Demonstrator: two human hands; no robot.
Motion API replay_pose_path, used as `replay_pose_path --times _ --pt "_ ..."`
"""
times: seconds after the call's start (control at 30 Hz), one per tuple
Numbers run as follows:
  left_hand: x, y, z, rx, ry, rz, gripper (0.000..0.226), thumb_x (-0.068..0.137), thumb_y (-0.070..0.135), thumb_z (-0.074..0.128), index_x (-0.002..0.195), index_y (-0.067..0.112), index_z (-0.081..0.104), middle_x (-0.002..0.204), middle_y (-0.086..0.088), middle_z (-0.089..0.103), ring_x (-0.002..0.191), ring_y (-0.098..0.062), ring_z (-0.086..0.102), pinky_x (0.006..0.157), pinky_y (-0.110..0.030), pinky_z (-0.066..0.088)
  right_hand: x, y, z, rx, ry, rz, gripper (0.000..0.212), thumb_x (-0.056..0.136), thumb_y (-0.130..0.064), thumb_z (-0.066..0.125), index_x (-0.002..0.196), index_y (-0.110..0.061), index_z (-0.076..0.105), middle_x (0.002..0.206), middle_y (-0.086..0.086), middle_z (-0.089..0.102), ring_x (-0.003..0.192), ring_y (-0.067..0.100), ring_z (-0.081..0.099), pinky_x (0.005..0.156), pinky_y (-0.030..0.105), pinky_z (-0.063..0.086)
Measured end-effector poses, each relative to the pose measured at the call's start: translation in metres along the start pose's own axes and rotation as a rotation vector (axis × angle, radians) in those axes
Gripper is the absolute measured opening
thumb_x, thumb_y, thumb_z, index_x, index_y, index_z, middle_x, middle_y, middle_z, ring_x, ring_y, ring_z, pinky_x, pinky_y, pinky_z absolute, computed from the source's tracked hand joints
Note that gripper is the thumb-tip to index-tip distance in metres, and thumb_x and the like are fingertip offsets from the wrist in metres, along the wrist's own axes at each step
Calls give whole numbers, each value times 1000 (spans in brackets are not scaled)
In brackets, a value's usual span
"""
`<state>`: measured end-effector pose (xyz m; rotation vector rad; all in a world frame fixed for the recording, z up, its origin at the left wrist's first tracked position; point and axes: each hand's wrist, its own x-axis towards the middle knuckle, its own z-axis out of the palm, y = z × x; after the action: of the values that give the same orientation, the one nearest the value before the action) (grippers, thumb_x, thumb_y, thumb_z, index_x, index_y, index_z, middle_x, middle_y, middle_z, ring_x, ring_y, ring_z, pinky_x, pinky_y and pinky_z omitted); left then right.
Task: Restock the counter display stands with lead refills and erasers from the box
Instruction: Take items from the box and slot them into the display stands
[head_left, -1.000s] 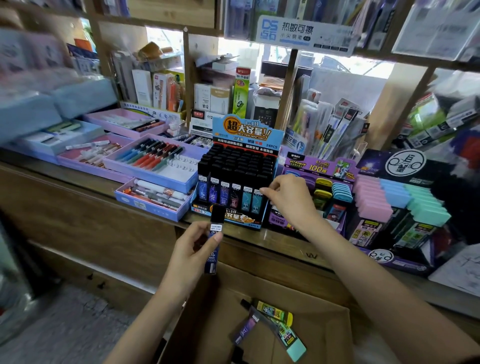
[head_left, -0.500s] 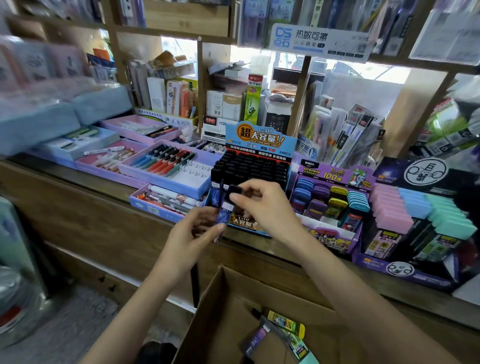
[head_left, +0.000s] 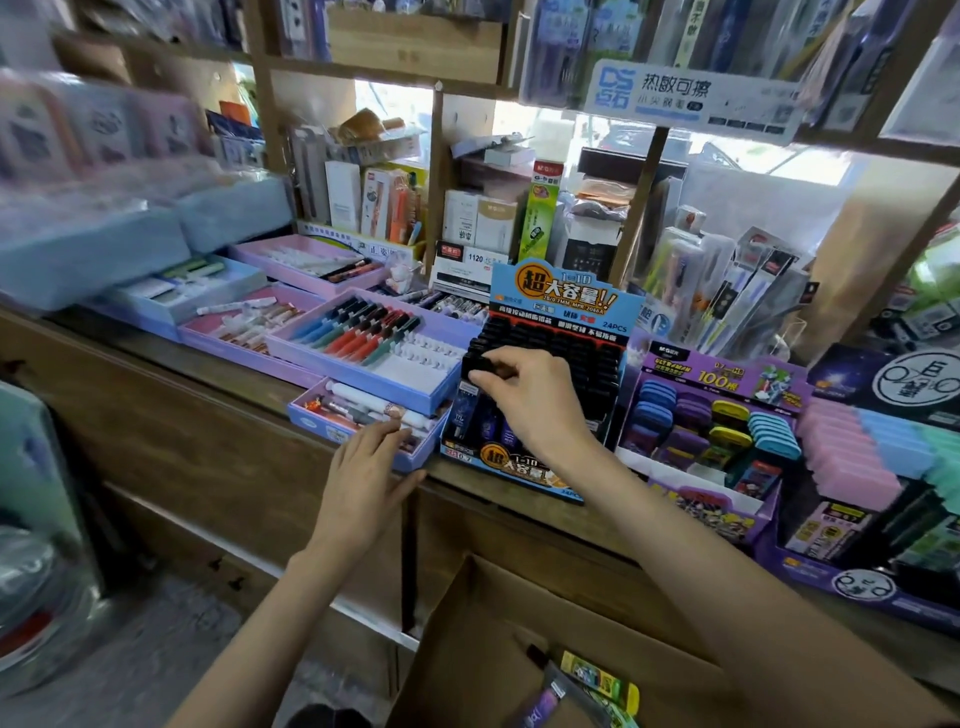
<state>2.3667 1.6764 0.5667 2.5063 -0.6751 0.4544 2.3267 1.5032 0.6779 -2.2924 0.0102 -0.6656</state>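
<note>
Cardboard box (head_left: 483, 639) cut off below.

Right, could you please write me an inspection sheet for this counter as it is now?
Surface: wooden counter, crowded with displays.
Job's things: lead refill stand well filled; eraser stand beside it; cardboard box below holds a few packs.
Clutter: pen trays at left.
Hands: right hand pinches a refill at the stand's front-left; left hand open by the counter edge.
Cables: nothing seen.
Surroundings: stocked wooden shelves behind.
</note>
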Motion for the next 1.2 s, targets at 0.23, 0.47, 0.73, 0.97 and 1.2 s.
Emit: replay_pose_path --times 0.23,0.47,0.73,0.97,1.2 --pt "-1 -1 4 -42 49 8 42 80 21 73 118 7 61 124 -11 57 119 -29 51 95 -42 41 8 3 0 -49 11 21 13 87 -18 65 92 -9 73 69 -4 61 71 16 60 70 35 50" --pt "-2 -1 4 -61 64 8 41 78 19 75 115 6 63 120 -12 59 116 -31 53 93 -43 43 9 -1 4 -118 -1 -31 19 86 -18 66 101 -8 73 82 4 69 74 12 57 73 31 48" --pt "-3 -1 5 -67 73 -12 41 80 21 74 117 8 62 123 -10 58 119 -28 51 97 -41 40 1 6 20 -71 9 91 25 88 -17 65 105 0 69 90 14 71 82 24 67 81 41 54" --pt "4 0 -10 -44 -44 -11 48 86 30 66 128 10 54 133 -7 50 125 -25 43 104 -38 35 1 -6 11 -450 -91 48 42 90 -34 62 69 2 57 58 10 56 58 28 58 63 41 54" --pt "-36 25 -16 -214 -10 130 21 85 14 66 105 8 62 102 -7 59 94 -25 58 79 -37 48 -57 16 -30 -337 -190 -38 23 89 -28 62 104 -10 65 93 5 69 88 22 63 82 41 51"
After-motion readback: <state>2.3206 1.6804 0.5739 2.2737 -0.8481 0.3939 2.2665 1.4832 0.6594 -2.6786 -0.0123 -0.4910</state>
